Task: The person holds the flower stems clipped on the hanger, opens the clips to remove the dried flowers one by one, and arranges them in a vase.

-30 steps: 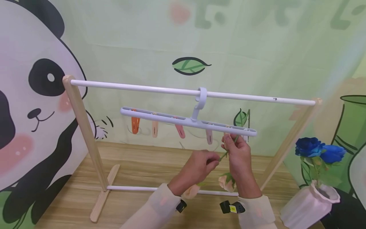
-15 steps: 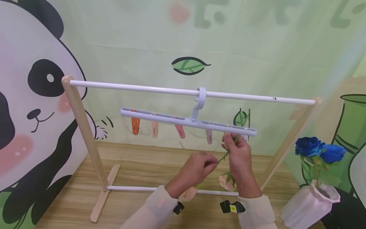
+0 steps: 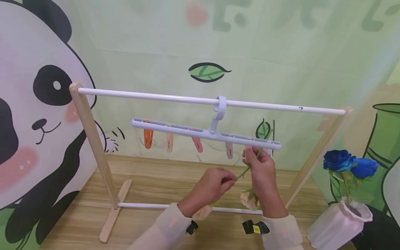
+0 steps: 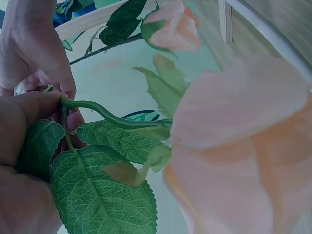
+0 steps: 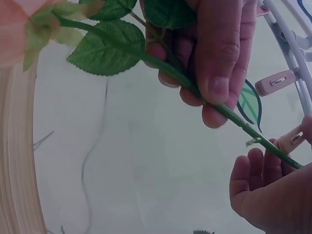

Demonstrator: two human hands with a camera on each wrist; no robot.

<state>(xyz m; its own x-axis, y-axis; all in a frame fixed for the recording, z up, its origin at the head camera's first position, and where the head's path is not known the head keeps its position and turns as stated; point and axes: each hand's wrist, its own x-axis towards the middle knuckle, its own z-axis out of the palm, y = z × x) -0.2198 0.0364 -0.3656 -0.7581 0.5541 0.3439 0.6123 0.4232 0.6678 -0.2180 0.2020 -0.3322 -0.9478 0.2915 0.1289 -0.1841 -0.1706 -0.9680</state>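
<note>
My left hand [image 3: 215, 182] pinches the green stem [image 5: 170, 73] of an artificial peach rose [image 4: 239, 131], with leaves [image 4: 102, 190] around the fingers. In the head view its bloom shows partly behind my left wrist. My right hand [image 3: 260, 172] grips a peach clip [image 5: 292, 140] under the right part of a lilac clip hanger [image 3: 175, 130]. The stem's upper end runs to the right fingers; whether it sits inside the clip is hidden. A second peach rose [image 4: 173, 27] hangs bloom-down behind my right wrist, its stem reaching toward the hanger's right end.
The hanger hooks over the white rail [image 3: 140, 94] of a wooden-legged rack. Orange [image 3: 148, 135], pale peach, pink and mauve clips hang along it. At right, a white vase [image 3: 337, 224] holds blue roses [image 3: 339, 160]. The wood-look table [image 3: 150, 184] lies below, a panda-print backdrop [image 3: 150, 45] behind.
My left hand has shifted slightly left and down along the stem, and the held bloom moved left with it. The right hand stays at the peach clip.
</note>
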